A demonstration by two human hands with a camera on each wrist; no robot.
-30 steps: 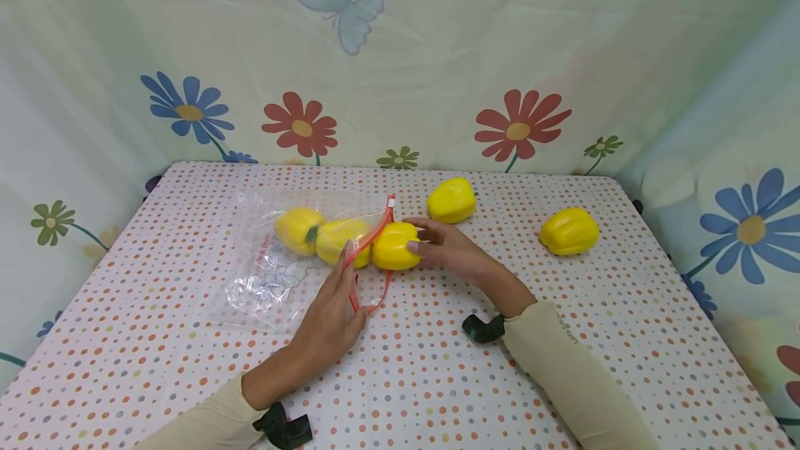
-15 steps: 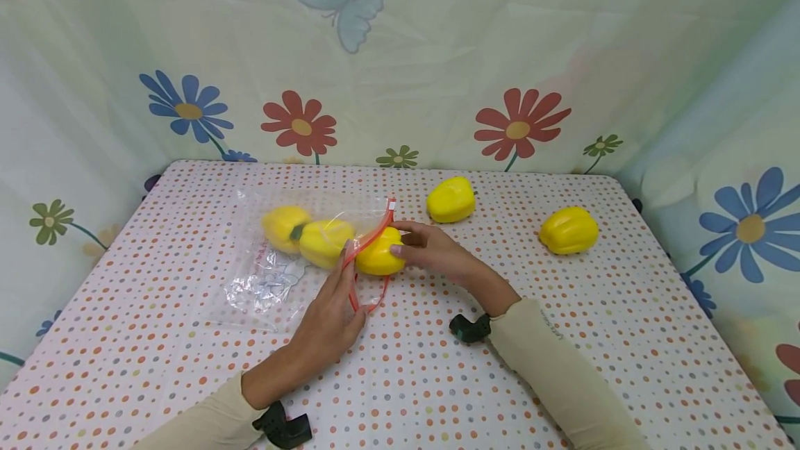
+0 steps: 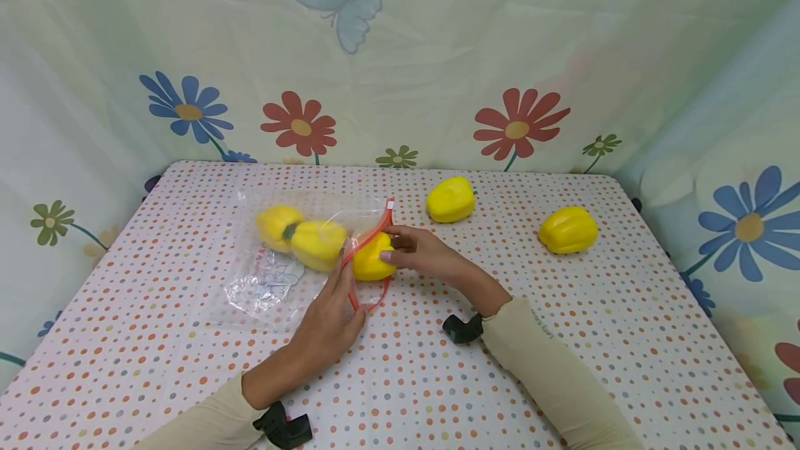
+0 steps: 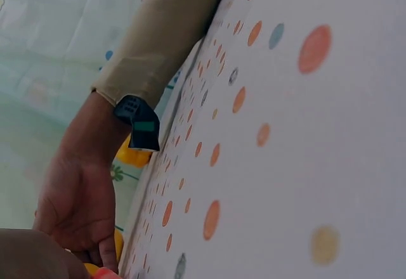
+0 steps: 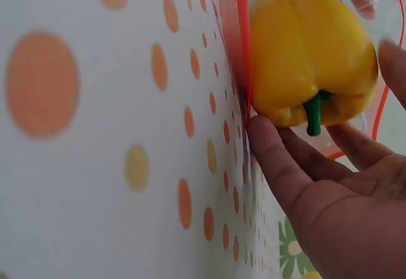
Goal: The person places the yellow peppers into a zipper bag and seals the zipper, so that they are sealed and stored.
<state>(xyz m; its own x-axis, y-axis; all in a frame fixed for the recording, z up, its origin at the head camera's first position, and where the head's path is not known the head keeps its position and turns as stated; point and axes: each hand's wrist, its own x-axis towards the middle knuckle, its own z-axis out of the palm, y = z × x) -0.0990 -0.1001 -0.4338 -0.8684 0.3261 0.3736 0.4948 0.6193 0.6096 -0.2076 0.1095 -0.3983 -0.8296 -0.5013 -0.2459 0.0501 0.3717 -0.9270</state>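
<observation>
While gripping the yellow pepper (image 3: 371,262) in the right hand (image 3: 421,250), with the left hand (image 3: 328,325) straight at the red edge (image 3: 372,234) of the bag (image 3: 262,290), push softly and hold it wide

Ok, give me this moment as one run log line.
left grip: touching clear bag near mouth | right grip: holding yellow pepper, partly in mouth | inside: two peppers | table: two loose peppers

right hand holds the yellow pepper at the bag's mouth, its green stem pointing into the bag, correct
No: the right wrist view shows the green stem pointing out of the bag, toward the right hand. That hand holds the yellow pepper at the bag's mouth.
</observation>
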